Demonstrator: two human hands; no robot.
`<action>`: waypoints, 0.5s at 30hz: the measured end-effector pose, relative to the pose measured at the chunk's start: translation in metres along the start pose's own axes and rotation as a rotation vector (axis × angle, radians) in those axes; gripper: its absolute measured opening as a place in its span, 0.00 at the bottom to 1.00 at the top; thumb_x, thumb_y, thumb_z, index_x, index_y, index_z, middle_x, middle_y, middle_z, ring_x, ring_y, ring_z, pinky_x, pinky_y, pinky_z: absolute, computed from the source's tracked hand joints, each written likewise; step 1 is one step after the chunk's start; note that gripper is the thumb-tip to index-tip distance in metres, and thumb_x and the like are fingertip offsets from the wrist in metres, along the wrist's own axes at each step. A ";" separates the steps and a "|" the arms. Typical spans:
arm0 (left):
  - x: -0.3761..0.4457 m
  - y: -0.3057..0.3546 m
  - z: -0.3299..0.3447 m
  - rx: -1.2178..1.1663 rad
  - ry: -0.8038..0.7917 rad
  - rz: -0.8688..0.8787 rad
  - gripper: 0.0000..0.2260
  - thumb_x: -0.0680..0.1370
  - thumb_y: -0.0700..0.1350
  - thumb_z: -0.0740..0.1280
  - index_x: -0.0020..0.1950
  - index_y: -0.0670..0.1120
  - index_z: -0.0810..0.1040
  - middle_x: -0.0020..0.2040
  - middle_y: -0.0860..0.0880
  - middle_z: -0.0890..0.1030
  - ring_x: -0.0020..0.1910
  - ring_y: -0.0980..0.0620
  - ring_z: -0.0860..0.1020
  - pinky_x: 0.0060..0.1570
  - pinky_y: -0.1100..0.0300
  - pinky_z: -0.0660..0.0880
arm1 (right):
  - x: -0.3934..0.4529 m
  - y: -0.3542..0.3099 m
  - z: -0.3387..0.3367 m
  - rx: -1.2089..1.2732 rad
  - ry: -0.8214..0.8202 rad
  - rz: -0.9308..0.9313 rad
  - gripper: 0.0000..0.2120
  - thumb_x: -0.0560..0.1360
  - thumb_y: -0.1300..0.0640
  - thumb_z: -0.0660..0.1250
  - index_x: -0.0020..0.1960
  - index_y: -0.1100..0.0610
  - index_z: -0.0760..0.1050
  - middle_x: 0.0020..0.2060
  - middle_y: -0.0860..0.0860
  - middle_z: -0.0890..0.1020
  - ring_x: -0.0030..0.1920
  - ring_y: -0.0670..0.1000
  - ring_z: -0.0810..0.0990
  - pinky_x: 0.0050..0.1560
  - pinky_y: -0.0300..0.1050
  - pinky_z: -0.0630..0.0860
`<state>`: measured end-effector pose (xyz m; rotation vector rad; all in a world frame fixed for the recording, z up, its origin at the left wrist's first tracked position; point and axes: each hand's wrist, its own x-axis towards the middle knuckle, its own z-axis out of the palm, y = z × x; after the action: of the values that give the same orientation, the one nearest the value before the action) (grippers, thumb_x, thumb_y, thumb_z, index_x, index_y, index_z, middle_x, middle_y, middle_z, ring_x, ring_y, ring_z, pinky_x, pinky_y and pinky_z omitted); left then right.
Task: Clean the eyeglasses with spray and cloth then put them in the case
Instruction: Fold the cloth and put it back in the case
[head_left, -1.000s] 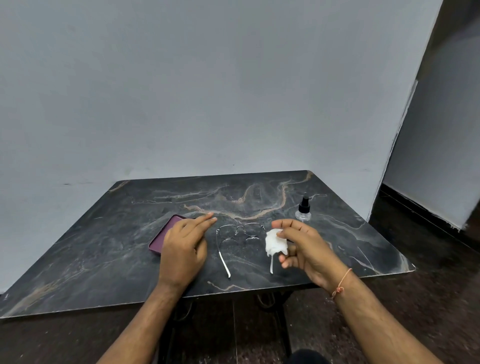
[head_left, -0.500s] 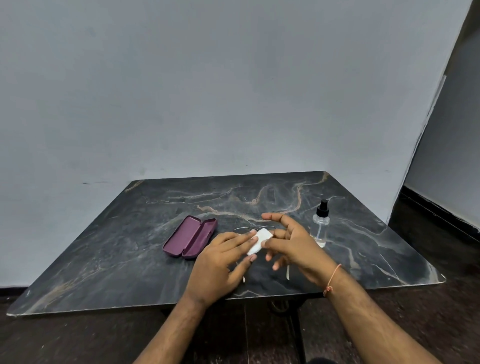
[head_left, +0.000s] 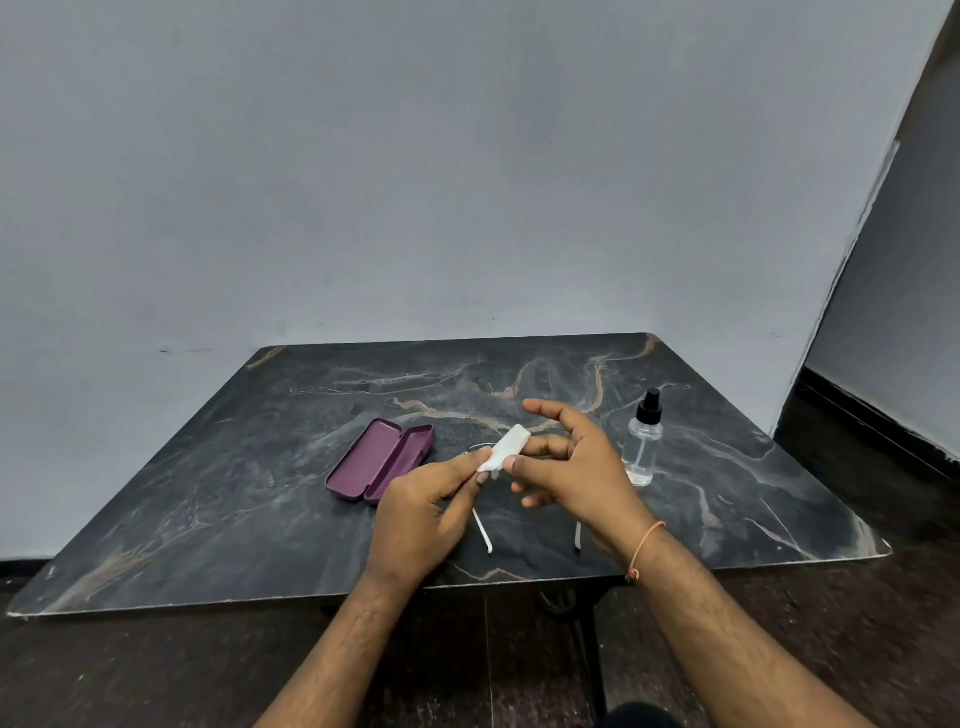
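My left hand (head_left: 423, 512) pinches the lower end of a small folded white cloth (head_left: 505, 448) held above the table. Beside it, my right hand (head_left: 569, 465) has its fingers spread, and its thumb and middle fingertip touch the cloth. The eyeglasses (head_left: 480, 530) lie on the table under both hands; mostly their two pale temple arms show, and the lenses are largely hidden. A maroon glasses case (head_left: 379, 460) lies open just left of my hands. To the right of my right hand stands a clear spray bottle (head_left: 644, 441) with a black nozzle.
The dark marble table (head_left: 208, 493) stands against a plain grey wall. Its near edge runs just below my wrists, with dark floor beneath. A wall corner and a dark passage lie at the right.
My left hand left the case and came to the cloth. The cloth, crumpled in my right hand before, is now folded flat and pinched by my left hand. The camera view shifted left.
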<state>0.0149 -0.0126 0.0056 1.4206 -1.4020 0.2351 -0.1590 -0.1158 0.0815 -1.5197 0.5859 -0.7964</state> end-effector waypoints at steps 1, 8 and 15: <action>0.000 0.001 -0.001 -0.007 0.003 0.001 0.17 0.82 0.42 0.75 0.70 0.53 0.85 0.63 0.63 0.86 0.54 0.64 0.86 0.51 0.57 0.84 | 0.000 0.001 0.002 0.014 0.026 -0.009 0.32 0.75 0.72 0.76 0.73 0.53 0.71 0.44 0.56 0.90 0.37 0.56 0.86 0.34 0.48 0.84; -0.001 0.007 -0.004 -0.039 0.000 0.006 0.22 0.79 0.43 0.79 0.73 0.51 0.83 0.64 0.60 0.86 0.57 0.64 0.86 0.53 0.57 0.85 | -0.001 0.006 0.018 0.063 0.132 -0.051 0.25 0.75 0.69 0.77 0.66 0.52 0.76 0.44 0.53 0.90 0.45 0.53 0.90 0.41 0.50 0.86; 0.000 0.010 -0.006 -0.055 0.018 -0.013 0.23 0.79 0.39 0.77 0.74 0.50 0.82 0.63 0.61 0.86 0.56 0.63 0.86 0.54 0.58 0.85 | 0.005 0.013 0.029 -0.003 0.199 -0.056 0.07 0.72 0.64 0.80 0.46 0.54 0.87 0.44 0.55 0.90 0.50 0.60 0.89 0.51 0.55 0.87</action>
<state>0.0097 -0.0056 0.0131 1.3792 -1.3746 0.1992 -0.1325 -0.1020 0.0693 -1.4742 0.6936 -0.9974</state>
